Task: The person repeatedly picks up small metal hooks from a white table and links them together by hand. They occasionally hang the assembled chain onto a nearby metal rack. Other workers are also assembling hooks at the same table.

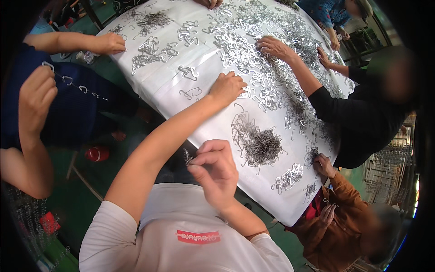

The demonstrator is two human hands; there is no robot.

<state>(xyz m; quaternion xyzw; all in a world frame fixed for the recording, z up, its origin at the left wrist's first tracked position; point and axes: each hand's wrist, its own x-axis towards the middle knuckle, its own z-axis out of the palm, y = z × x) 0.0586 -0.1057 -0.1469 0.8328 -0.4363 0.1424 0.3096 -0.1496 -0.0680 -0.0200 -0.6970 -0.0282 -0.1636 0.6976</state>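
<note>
My left hand [228,89] reaches across the white-covered table [208,131]. Its fingers are curled and pressed down at the edge of a wide spread of silver metal hooks [267,93]; what its fingertips hold is hidden. Close to my chest, off the table's near edge, my right hand [218,170] is raised with thumb and finger pinched together. From this pinch sticks out a short string of small metal links [186,157], seen nearly end-on. A tangled pile of darker wire hooks [263,147] lies to the right of both hands.
Smaller hook groups [152,52] lie at the far left of the table, others [288,177] near the right corner. Co-workers' hands [274,46] work around the table. A person at left holds up a chain of links [68,80]. A red round object [96,154] is on the floor.
</note>
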